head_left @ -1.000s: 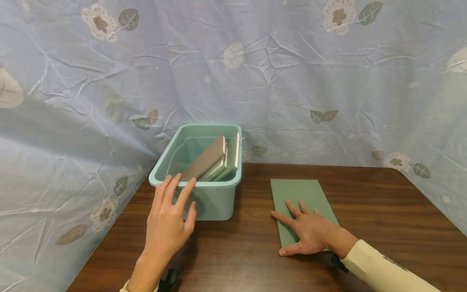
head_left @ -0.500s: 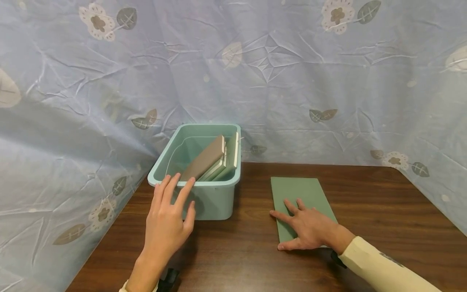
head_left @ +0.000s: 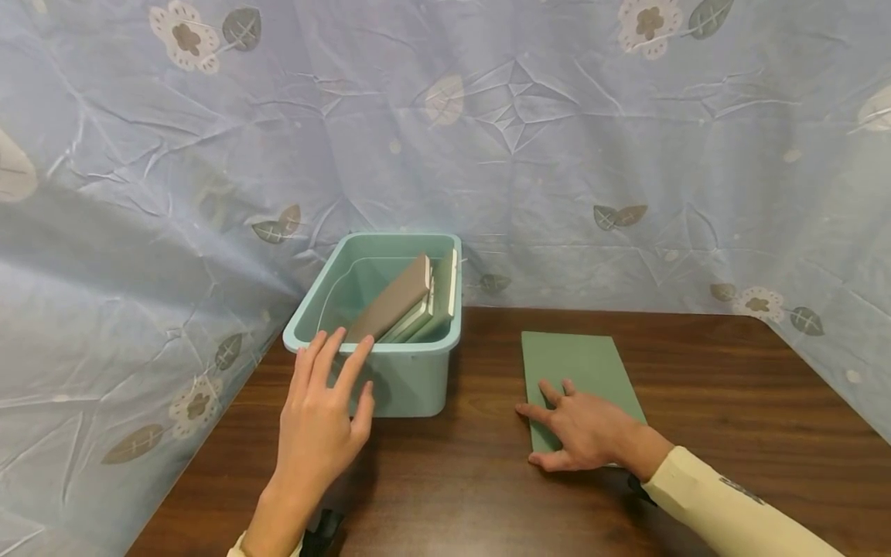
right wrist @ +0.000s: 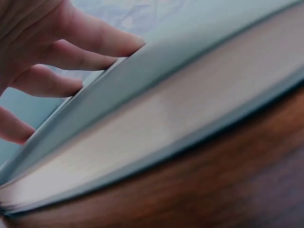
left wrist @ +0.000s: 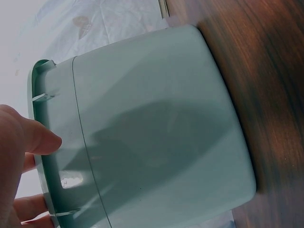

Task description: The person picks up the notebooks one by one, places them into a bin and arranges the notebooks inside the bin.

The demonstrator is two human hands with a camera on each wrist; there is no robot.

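Observation:
In the head view a green hardcover book [head_left: 585, 360] lies flat on the table, right of the middle. My right hand [head_left: 595, 429] rests on its near part with spread fingers. The right wrist view shows the book's pale page edge [right wrist: 156, 114] and fingertips touching the cover. At the left stands a light teal plastic bin [head_left: 397, 387], where my left hand [head_left: 320, 425] has its fingertips at the near rim. The left wrist view shows this hand's thumb [left wrist: 45, 137] beside the bin's outer wall. Inside the bin lean a grey-brown book [head_left: 393, 298] and green books [head_left: 442, 298].
The dark wooden table [head_left: 473, 487] runs under everything. A pale blue-grey curtain [head_left: 522, 170] with flowers and leaves hangs behind the table and along its left side. The bin stands near the table's back left edge.
My right hand has slid a little away from me, and the green book has shifted slightly toward the back. My left hand stays at the bin's rim.

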